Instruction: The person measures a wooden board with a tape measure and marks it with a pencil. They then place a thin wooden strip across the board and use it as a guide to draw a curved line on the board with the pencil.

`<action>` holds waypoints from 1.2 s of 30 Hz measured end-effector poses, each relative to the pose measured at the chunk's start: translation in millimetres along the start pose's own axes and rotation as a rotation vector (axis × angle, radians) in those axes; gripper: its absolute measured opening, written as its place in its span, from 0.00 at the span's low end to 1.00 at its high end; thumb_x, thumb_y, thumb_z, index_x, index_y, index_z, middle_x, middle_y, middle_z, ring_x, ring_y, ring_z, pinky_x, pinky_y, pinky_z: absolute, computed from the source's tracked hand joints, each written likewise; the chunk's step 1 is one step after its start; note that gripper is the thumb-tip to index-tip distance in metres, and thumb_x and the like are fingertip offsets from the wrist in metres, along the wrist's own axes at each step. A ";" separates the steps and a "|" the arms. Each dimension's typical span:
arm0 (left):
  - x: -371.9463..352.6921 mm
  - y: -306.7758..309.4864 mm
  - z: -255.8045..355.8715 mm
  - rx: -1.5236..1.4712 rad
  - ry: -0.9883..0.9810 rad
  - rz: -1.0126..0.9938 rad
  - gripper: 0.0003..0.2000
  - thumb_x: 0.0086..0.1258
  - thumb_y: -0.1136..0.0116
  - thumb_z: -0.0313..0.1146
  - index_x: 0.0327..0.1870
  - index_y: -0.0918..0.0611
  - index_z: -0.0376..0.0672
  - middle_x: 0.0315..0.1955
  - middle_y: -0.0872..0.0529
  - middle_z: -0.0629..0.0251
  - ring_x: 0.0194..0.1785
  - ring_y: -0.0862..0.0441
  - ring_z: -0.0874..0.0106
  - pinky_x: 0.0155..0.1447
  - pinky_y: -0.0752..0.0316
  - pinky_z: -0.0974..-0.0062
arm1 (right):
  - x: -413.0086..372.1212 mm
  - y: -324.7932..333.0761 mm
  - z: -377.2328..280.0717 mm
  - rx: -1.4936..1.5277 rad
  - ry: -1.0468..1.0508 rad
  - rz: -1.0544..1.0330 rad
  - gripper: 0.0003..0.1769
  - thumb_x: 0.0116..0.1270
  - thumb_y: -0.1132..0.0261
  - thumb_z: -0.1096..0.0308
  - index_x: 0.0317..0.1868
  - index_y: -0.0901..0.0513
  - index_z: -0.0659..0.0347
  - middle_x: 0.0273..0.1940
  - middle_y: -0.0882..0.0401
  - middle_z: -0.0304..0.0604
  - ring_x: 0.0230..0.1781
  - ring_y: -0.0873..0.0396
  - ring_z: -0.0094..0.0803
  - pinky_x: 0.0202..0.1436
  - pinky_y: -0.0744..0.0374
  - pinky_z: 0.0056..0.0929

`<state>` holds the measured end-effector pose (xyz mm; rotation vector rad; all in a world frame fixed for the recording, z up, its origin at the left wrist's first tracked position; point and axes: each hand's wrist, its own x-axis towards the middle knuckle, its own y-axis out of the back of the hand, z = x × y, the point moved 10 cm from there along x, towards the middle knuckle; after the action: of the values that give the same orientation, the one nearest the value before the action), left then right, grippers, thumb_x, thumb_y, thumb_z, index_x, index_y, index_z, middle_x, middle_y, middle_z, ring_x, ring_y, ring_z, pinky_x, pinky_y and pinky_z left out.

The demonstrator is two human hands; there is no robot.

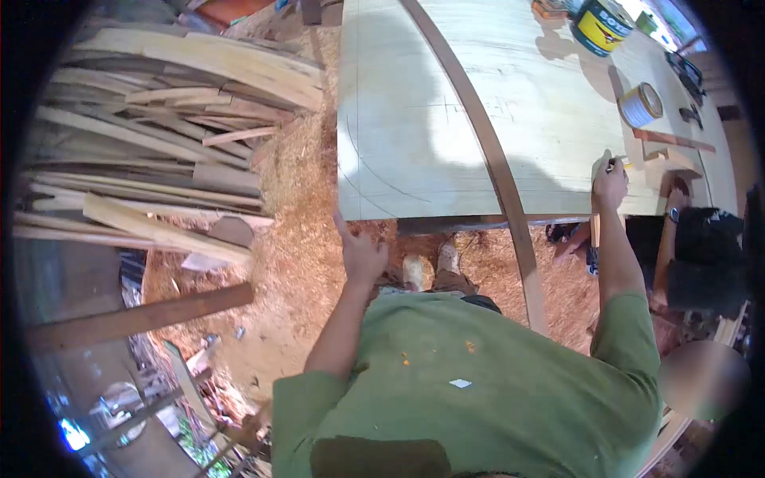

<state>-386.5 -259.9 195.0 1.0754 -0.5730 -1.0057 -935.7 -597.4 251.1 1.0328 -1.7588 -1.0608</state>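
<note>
My left hand [364, 255] is at the near left corner of a pale plywood sheet [398, 95]. Its index finger stretches up beside the corner, and the hand holds nothing. My right hand [610, 185] rests over the sheet's near edge, closed around a thin pencil [625, 166]. Curved pencil lines and a straight line mark the sheet's left part. Between my hands, a long, slightly bent wooden strip [478, 119] lies across the sheet and sticks out past its near edge. Neither hand touches the strip.
A large paint can [603, 28], a smaller can [641, 105] and a reddish wood stick [673, 141] stand or lie at the right. A co-worker in dark clothing [705, 259] is at the right edge. Stacked timber [183, 103] fills the left, with shavings [295, 183] on the floor.
</note>
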 end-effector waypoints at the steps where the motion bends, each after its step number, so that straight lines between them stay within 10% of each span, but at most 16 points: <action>1: -2.6 8.0 -6.3 -0.090 -0.120 0.137 0.26 0.58 0.31 0.33 0.58 0.19 0.29 0.78 0.53 0.30 0.62 0.23 0.40 0.69 0.26 0.53 | -4.7 5.0 1.9 -0.003 -0.014 0.019 0.24 0.79 0.45 0.45 0.57 0.20 0.57 0.53 0.16 0.54 0.59 0.22 0.57 0.63 0.25 0.54; 4: -13.3 -29.7 -140.0 -0.441 0.269 0.124 0.29 0.65 0.33 0.39 0.61 0.23 0.24 0.74 0.37 0.40 0.70 0.25 0.53 0.71 0.27 0.61 | -29.1 -25.5 18.3 0.037 0.122 0.067 0.29 0.77 0.44 0.45 0.68 0.25 0.57 0.55 0.17 0.56 0.59 0.21 0.59 0.64 0.24 0.53; 6: -32.1 -49.2 -219.9 -0.657 0.616 -0.093 0.25 0.69 0.34 0.43 0.55 0.19 0.27 0.48 0.14 0.47 0.52 0.15 0.62 0.54 0.19 0.64 | -47.3 -30.9 18.2 0.009 0.084 0.013 0.32 0.74 0.40 0.47 0.71 0.26 0.57 0.59 0.19 0.58 0.61 0.23 0.60 0.67 0.25 0.50; 8: -82.8 -128.2 -356.8 -0.872 0.881 -0.220 0.19 0.73 0.39 0.46 0.22 0.24 0.45 0.12 0.28 0.69 0.13 0.30 0.73 0.18 0.37 0.68 | -60.2 -42.4 16.3 0.094 0.004 -0.213 0.32 0.74 0.38 0.49 0.70 0.25 0.61 0.62 0.19 0.56 0.65 0.23 0.52 0.70 0.27 0.42; 9: -111.7 -193.2 -454.2 -0.583 0.814 -0.311 0.20 0.75 0.42 0.46 0.35 0.15 0.34 0.20 0.18 0.59 0.24 0.19 0.67 0.27 0.27 0.62 | -75.7 -19.2 3.8 0.099 -0.045 -0.192 0.32 0.74 0.38 0.49 0.70 0.25 0.61 0.62 0.19 0.56 0.65 0.23 0.52 0.70 0.27 0.42; 13: -163.4 -158.7 -478.3 -0.432 0.768 -0.757 0.17 0.75 0.42 0.46 0.36 0.16 0.38 0.21 0.20 0.61 0.24 0.20 0.69 0.26 0.28 0.65 | -206.5 53.8 -91.2 0.895 -0.112 0.017 0.23 0.80 0.42 0.60 0.65 0.20 0.69 0.56 0.17 0.42 0.59 0.23 0.31 0.64 0.25 0.32; 18: -94.4 -120.7 -513.9 -0.312 0.549 -0.970 0.14 0.75 0.41 0.45 0.38 0.18 0.42 0.23 0.21 0.64 0.24 0.22 0.71 0.25 0.29 0.69 | -368.6 44.7 -187.9 1.090 -0.374 -0.058 0.28 0.76 0.46 0.74 0.76 0.31 0.62 0.39 0.20 0.37 0.26 0.30 0.18 0.28 0.28 0.17; 23: 75.0 -77.7 -506.2 -0.298 0.436 -0.953 0.12 0.75 0.41 0.45 0.40 0.20 0.46 0.26 0.22 0.67 0.25 0.24 0.72 0.24 0.31 0.73 | -394.0 79.6 -177.7 1.177 -0.752 0.237 0.19 0.81 0.45 0.64 0.66 0.23 0.62 0.29 0.29 0.31 0.23 0.35 0.19 0.24 0.34 0.21; 25: 158.2 -65.2 -491.4 -0.403 0.508 -0.896 0.11 0.75 0.41 0.45 0.41 0.20 0.48 0.26 0.23 0.68 0.25 0.24 0.73 0.24 0.31 0.75 | -390.6 70.6 -178.3 1.639 -0.755 0.207 0.19 0.83 0.50 0.56 0.57 0.20 0.59 0.23 0.40 0.27 0.17 0.42 0.22 0.25 0.35 0.24; 26: 190.8 -78.1 -492.7 -0.886 0.718 -1.250 0.11 0.74 0.41 0.46 0.42 0.20 0.48 0.29 0.21 0.67 0.27 0.22 0.73 0.23 0.31 0.76 | -385.3 75.2 -181.7 1.673 -0.748 0.318 0.20 0.83 0.52 0.51 0.43 0.21 0.57 0.20 0.41 0.29 0.16 0.42 0.24 0.25 0.36 0.27; 27: 250.9 -58.0 -500.0 -0.485 0.628 -0.772 0.12 0.75 0.41 0.46 0.41 0.20 0.47 0.32 0.21 0.68 0.27 0.22 0.73 0.23 0.31 0.75 | -378.4 70.7 -188.7 1.667 -0.751 0.350 0.20 0.83 0.52 0.51 0.43 0.21 0.57 0.20 0.41 0.29 0.16 0.42 0.24 0.25 0.36 0.27; 31: 374.5 -4.0 -364.3 -0.777 0.460 -0.412 0.21 0.73 0.42 0.43 0.59 0.21 0.38 0.48 0.15 0.57 0.50 0.18 0.67 0.51 0.24 0.64 | -368.6 27.5 -196.2 2.063 -0.865 0.411 0.20 0.82 0.51 0.50 0.35 0.27 0.52 0.18 0.42 0.29 0.17 0.43 0.24 0.24 0.39 0.27; 35: 418.4 10.3 -246.8 -0.800 0.302 -0.358 0.27 0.74 0.42 0.42 0.68 0.27 0.33 0.60 0.19 0.50 0.59 0.19 0.61 0.61 0.26 0.59 | -371.6 9.4 -206.6 2.130 -0.863 0.543 0.20 0.83 0.50 0.48 0.35 0.28 0.52 0.20 0.40 0.30 0.18 0.43 0.24 0.24 0.41 0.29; 36: 440.3 5.7 -220.9 -0.811 0.167 -0.377 0.18 0.73 0.39 0.39 0.54 0.22 0.34 0.47 0.18 0.55 0.50 0.19 0.65 0.55 0.26 0.62 | -377.4 4.9 -207.3 2.149 -0.839 0.570 0.19 0.82 0.47 0.49 0.38 0.26 0.53 0.21 0.35 0.31 0.20 0.37 0.25 0.26 0.36 0.29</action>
<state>-5.8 -550.2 79.1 0.5269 0.1972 -1.2984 -622.6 -302.3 234.9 0.8173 -3.3786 1.5505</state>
